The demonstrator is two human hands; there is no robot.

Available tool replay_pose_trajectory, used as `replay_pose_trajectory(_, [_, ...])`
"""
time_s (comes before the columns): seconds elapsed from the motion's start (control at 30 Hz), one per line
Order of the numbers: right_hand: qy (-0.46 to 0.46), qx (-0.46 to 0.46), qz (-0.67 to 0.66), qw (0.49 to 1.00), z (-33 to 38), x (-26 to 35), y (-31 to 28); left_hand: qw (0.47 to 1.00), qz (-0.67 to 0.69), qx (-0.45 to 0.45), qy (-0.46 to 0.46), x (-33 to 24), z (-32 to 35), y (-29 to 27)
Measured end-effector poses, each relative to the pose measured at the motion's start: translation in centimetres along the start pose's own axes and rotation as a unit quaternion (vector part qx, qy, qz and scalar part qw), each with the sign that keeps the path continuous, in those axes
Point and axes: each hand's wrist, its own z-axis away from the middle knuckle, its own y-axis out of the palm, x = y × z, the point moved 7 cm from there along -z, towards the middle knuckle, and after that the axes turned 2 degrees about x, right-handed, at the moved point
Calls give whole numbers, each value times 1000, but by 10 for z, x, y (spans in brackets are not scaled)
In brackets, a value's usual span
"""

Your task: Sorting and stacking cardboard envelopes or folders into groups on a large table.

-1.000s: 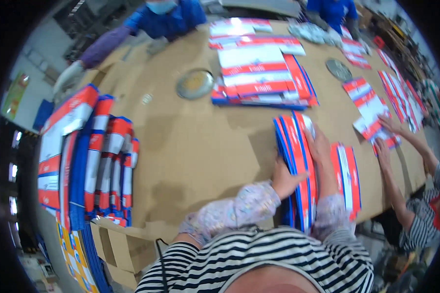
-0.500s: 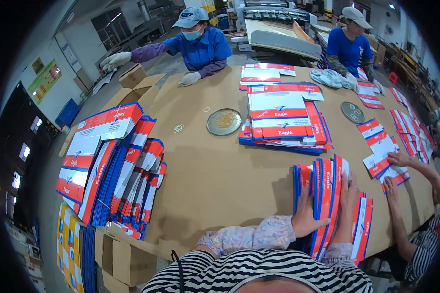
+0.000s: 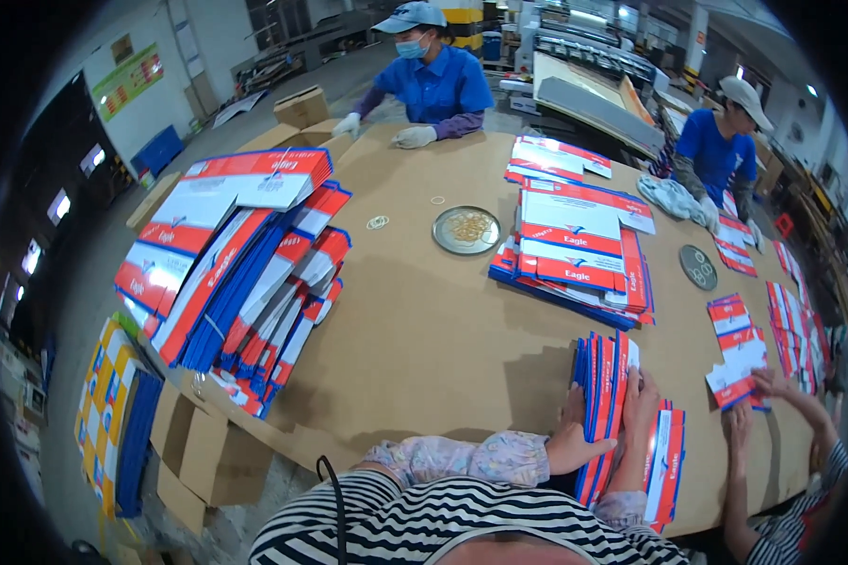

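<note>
A bundle of red, white and blue flattened cartons (image 3: 603, 381) stands on edge at the table's near right, pressed between my two hands. My left hand (image 3: 575, 443) grips its left side, thumb laid across the near part and fingers partly hidden behind the cartons. Along the right side, my right hand (image 3: 641, 400) holds the same bundle with its fingers toward the far end. A smaller group of matching cartons (image 3: 667, 457) lies just right of my right forearm.
A tall carton pile (image 3: 245, 254) leans at the table's left. Ahead are another carton stack (image 3: 575, 235), a round tray of rubber bands (image 3: 466, 231) and a second tray (image 3: 698, 267). Co-workers (image 3: 438, 80) stand across the table; another person's hands (image 3: 773, 381) handle cartons at right.
My view has swung left, so the table's contents sit differently in it. The bundle stays between my hands. The far co-worker's outstretched arm has come down toward the open box.
</note>
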Motion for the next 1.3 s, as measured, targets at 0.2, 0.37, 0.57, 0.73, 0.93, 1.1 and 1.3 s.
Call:
replay_pose_trajectory(0.2, [-53, -11, -44, 998, -7, -12, -17, 999, -33, 4, 30, -37, 3, -20])
replay_pose_trajectory(0.37, [-77, -34, -69, 994, -2, -3, -15, 976, 216, 16, 6, -42, 4, -18])
replay_pose_trajectory(0.57, [-100, -57, -35, 993, -5, 19, -27, 916, 377, 42, -134, -22, 9, -13])
replay_pose_trajectory(0.73, [-172, -123, -11, 977, 10, 105, -86, 940, 340, 18, 6, -77, 17, -53])
replay_pose_trajectory(0.93, [-376, -283, 11, 883, 32, 274, -125, 885, 414, -34, 211, -159, 26, -171])
replay_pose_trajectory(1.1, [-465, -360, -156, 793, 76, 370, -106, 885, 343, -142, 281, -180, 57, -270])
replay_pose_trajectory(1.3, [-463, -247, -346, 778, 91, 381, -9, 878, 290, -229, 305, -128, 101, -338])
